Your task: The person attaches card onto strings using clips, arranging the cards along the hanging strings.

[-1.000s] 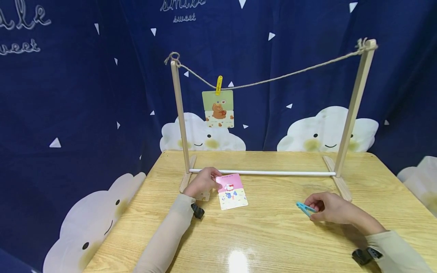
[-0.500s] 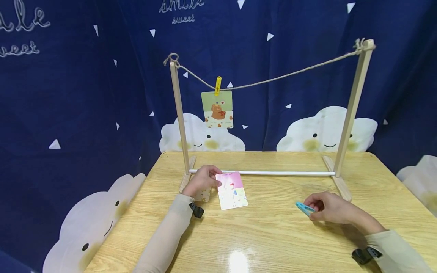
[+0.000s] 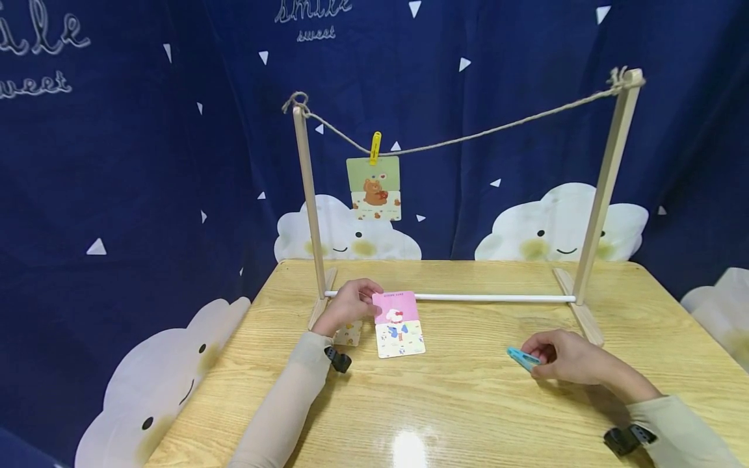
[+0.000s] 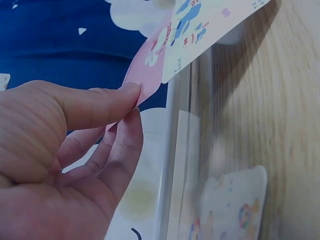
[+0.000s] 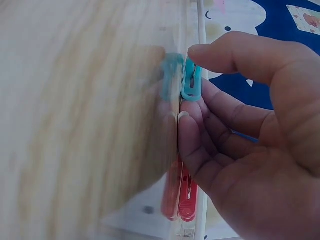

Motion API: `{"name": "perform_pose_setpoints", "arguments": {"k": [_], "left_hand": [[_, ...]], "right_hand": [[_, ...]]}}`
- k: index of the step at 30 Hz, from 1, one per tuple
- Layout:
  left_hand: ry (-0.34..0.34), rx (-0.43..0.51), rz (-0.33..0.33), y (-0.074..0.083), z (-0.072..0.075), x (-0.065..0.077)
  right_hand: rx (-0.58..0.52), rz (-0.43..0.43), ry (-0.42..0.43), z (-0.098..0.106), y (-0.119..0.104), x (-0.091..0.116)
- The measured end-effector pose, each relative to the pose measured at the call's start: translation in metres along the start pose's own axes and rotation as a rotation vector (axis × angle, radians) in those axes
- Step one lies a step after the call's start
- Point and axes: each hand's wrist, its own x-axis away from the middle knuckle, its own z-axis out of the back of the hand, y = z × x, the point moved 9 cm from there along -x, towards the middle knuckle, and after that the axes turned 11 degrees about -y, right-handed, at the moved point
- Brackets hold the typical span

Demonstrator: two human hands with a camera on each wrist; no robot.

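My left hand (image 3: 350, 307) pinches the pink-and-cream card (image 3: 399, 324) by its upper left edge, between thumb and fingers. In the left wrist view the card (image 4: 152, 62) bends at the thumb and stands tilted off the table. Another patterned card (image 3: 349, 334) lies under the left wrist, partly hidden. At the right, my right hand (image 3: 564, 356) holds a teal clothespin (image 3: 523, 358) low over the table. The right wrist view shows the thumb on this clothespin (image 5: 191, 82); a red clothespin (image 5: 188, 197) lies beyond the fingers.
A wooden frame (image 3: 608, 182) carries a sagging rope (image 3: 480, 133) between two posts. From it hangs a bear card (image 3: 374, 201) under a yellow clothespin (image 3: 375, 148). A white rod (image 3: 491, 298) joins the posts low over the table (image 3: 468, 403).
My left hand has risen slightly, lifting and tilting the pink card more upright. The right hand has stayed in place; the teal clothespin's spread arms have come closer together.
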Motion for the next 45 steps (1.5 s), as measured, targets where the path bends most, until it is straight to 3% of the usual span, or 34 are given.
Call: {"name": "perform_pose_setpoints", "arguments": {"k": [14, 26, 45], "left_hand": [[-0.002, 0.039, -0.002, 0.006, 0.001, 0.001], [-0.009, 0.11, -0.041, 0.012, 0.001, 0.002], [-0.022, 0.13, -0.094, 0.021, 0.001, 0.002]], "right_hand": [[-0.013, -0.005, 0.002, 0.001, -0.002, 0.0], [-0.02, 0.019, 0.042, 0.006, -0.006, 0.0], [-0.005, 0.037, 0.097, 0.014, -0.01, 0.0]]}}
